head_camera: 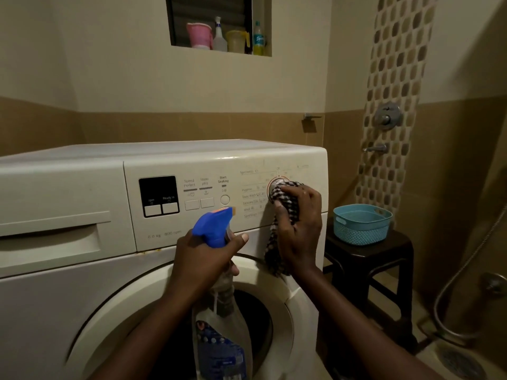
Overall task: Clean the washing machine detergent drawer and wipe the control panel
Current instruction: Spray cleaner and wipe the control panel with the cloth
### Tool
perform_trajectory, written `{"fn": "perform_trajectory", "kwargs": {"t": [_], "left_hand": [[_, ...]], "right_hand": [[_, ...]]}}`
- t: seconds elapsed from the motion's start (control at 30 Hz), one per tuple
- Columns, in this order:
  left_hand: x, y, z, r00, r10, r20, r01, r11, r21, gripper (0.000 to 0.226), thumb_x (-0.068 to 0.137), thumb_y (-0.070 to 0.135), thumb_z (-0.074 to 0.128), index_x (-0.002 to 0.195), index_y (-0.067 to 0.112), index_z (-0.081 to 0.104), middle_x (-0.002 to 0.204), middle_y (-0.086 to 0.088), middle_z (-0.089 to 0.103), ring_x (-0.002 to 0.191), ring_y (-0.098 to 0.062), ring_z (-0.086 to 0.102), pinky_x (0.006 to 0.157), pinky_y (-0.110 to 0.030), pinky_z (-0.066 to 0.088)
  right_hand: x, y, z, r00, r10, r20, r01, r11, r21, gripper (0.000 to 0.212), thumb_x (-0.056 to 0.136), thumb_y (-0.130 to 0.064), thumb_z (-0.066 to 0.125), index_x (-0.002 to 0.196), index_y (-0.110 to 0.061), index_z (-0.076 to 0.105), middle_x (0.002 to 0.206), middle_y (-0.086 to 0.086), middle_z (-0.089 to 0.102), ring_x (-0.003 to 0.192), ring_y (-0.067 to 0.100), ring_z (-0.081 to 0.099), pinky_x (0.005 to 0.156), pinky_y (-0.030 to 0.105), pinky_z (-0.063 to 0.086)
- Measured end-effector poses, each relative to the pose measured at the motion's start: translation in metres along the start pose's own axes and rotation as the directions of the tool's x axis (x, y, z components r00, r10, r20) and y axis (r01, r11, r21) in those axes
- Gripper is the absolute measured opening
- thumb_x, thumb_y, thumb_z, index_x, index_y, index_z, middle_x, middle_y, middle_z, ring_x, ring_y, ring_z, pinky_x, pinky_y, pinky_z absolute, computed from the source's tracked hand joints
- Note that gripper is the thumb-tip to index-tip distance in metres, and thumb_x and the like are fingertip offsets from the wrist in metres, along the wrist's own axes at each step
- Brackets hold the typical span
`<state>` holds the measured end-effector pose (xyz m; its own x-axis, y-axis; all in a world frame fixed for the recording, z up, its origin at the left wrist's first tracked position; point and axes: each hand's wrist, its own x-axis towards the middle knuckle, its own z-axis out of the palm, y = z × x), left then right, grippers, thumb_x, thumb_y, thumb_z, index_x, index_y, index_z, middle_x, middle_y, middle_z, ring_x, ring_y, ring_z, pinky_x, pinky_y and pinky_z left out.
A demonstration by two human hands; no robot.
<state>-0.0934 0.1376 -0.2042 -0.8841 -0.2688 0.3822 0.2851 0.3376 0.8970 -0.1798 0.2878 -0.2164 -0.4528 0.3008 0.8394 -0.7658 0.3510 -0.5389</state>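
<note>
Beige and tan bathroom tiles back the white front-loading washing machine (pixel 82 270) you face, with a wall niche of bottles above it and a blue basket (pixel 362 224) on a dark stool (pixel 367 259) just beside its right edge. You are on the second part of the job, by my reading: wiping the control panel (pixel 219 187). Your right hand (pixel 300 229) is closed around a black-and-white checked cloth (pixel 285 198), pressing its bunched upper end onto the program dial (pixel 275 185) near the panel's right edge, while the loose tail hangs down past the panel's lower edge toward the door rim (pixel 274 270). Your left hand (pixel 208 259) is wrapped around the neck of a spray bottle (pixel 216 311) with a blue trigger head, thumb lying along the side, the nozzle aimed at the panel below the round start button (pixel 225 199); I cannot tell whether a finger sits on the trigger. The detergent drawer (pixel 55 237) sits shut at the machine's upper left corner, and whether it is already cleaned cannot be judged from its closed front. Next, I judge, you need to work the cloth around the dial and then leftward across the printed labels, buttons and dark display (pixel 158 196), pressing lightly so no program gets turned or started.
</note>
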Motion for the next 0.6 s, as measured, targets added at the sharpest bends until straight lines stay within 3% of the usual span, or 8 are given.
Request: {"fn": "perform_trajectory", "kwargs": {"t": [0.17,0.3,0.43,0.6], "left_hand": [[-0.001,-0.001,0.002,1.000,-0.003,0.000,0.003,1.000,-0.001,0.025,0.078,0.029,0.081,0.075,0.013,0.062,0.051,-0.003,0.064,0.046,-0.017,0.068,0.051,-0.021,0.052],[-0.003,0.001,0.002,1.000,0.002,-0.007,-0.002,1.000,-0.008,0.025,0.077,0.028,0.082,0.074,0.014,0.062,0.051,-0.003,0.064,0.044,-0.017,0.066,0.048,-0.021,0.051],[-0.006,-0.001,0.002,1.000,0.007,0.016,-0.007,1.000,0.000,0.025,0.078,0.026,0.082,0.076,0.009,0.064,0.061,-0.014,0.069,0.046,-0.020,0.067,0.054,-0.027,0.056],[-0.007,-0.002,-0.003,0.999,-0.003,0.039,0.003,1.000,0.020,0.025,0.079,0.028,0.080,0.079,0.009,0.064,0.054,-0.009,0.065,0.047,-0.020,0.067,0.052,-0.023,0.054]], "right_hand": [[0.032,-0.012,-0.002,0.948,-0.209,0.239,0.256,0.949,-0.184,0.031,0.081,-0.022,0.057,0.109,-0.014,0.067,0.125,0.003,0.058,0.119,0.014,0.044,0.099,0.019,0.036],[0.034,-0.003,-0.002,0.872,-0.349,0.344,0.434,0.875,-0.214,0.034,0.080,-0.023,0.060,0.111,-0.013,0.067,0.131,0.002,0.059,0.124,0.021,0.045,0.106,0.033,0.038],[0.017,0.008,0.004,0.931,-0.222,0.290,0.287,0.936,-0.204,0.046,0.085,-0.026,0.057,0.130,-0.017,0.056,0.147,0.001,0.044,0.140,0.020,0.031,0.117,0.028,0.022],[0.022,0.000,0.004,0.972,-0.125,0.197,0.177,0.945,-0.273,0.053,0.084,-0.040,0.058,0.134,-0.023,0.052,0.144,-0.001,0.041,0.130,0.016,0.034,0.106,0.030,0.033]]}}
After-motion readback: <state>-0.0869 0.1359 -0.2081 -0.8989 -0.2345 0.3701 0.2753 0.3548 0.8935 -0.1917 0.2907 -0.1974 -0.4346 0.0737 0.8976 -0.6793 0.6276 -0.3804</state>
